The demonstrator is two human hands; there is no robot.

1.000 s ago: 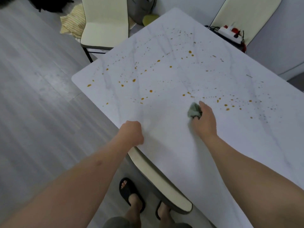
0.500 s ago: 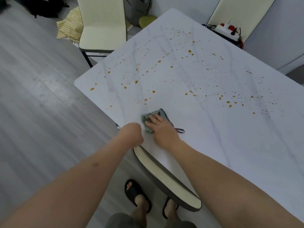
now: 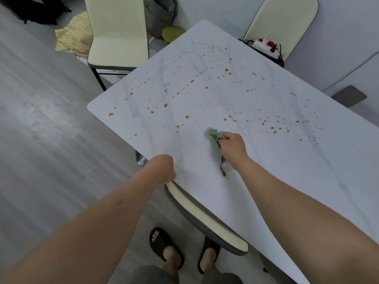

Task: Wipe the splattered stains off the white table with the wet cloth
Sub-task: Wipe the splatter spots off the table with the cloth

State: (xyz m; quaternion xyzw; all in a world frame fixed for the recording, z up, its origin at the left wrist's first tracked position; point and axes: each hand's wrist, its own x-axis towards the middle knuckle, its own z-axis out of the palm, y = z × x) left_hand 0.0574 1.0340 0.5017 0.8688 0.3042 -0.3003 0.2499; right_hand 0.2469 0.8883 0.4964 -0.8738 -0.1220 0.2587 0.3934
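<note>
Currently, the right hand (image 3: 232, 145) is gripping the wet cloth (image 3: 214, 134), fingers clamped round the bunched, soft, limp wad just below the orange stains (image 3: 225, 117) at mid-frame on the worktop (image 3: 266, 160), while the left hand (image 3: 162, 168) is fisted at the near edge, apparently holding nothing.

Left arm bare, extended forward toward 12 o'clock; left hand (image 3: 162, 168) closed in a fist, knuckles up, resting at the near edge of the desk (image 3: 266, 165). Right arm bare, extended toward 11 o'clock over the desk surface. Right hand (image 3: 232, 145) back-up, fingers (image 3: 224, 136) curled round a bunched cloth (image 3: 213, 134), which protrudes at 10 o'clock of the hand.
</note>
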